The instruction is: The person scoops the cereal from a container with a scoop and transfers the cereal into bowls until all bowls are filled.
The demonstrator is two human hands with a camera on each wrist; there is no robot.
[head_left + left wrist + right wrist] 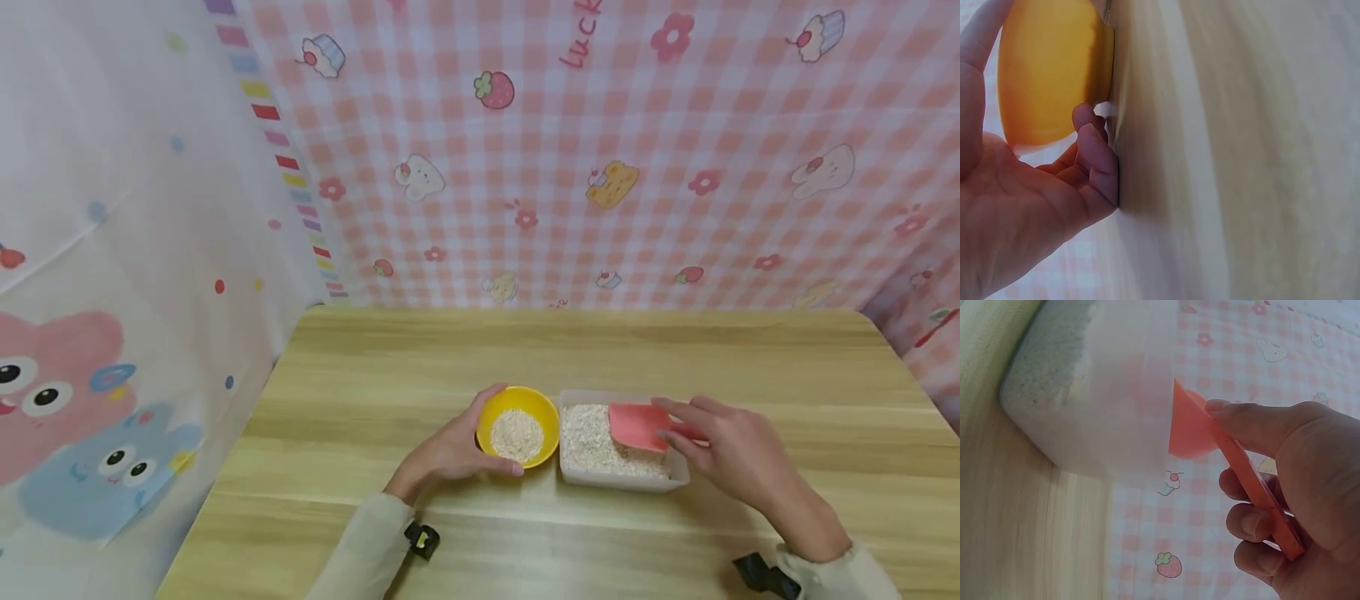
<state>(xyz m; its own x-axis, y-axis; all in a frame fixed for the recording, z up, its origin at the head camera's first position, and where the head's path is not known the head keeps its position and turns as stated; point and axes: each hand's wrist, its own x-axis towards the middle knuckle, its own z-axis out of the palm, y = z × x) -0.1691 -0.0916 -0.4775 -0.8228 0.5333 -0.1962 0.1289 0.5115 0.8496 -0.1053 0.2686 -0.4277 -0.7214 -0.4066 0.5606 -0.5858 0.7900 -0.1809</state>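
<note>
My left hand [453, 448] grips a yellow bowl [534, 400] by its left side, thumb at the near rim and fingers toward the far side. Pale flakes like rolled oats lie in the bowl. In the left wrist view the bowl [1054, 69] shows its outer wall and foot. Right beside it stands a translucent rectangular container [615, 481] of oat flakes [585, 433]. My right hand [738, 450] holds a coral-pink scoop [637, 423], whose head is over the container's right part. The right wrist view shows fingers curled round the scoop's handle [1254, 481].
Everything stands on a wood-grain table [450, 342]. Behind it hangs a pink checked cloth [562, 167] with printed pictures, and a white printed cloth [172, 250] hangs at the left. Each forearm wears a black wrist mount [422, 540].
</note>
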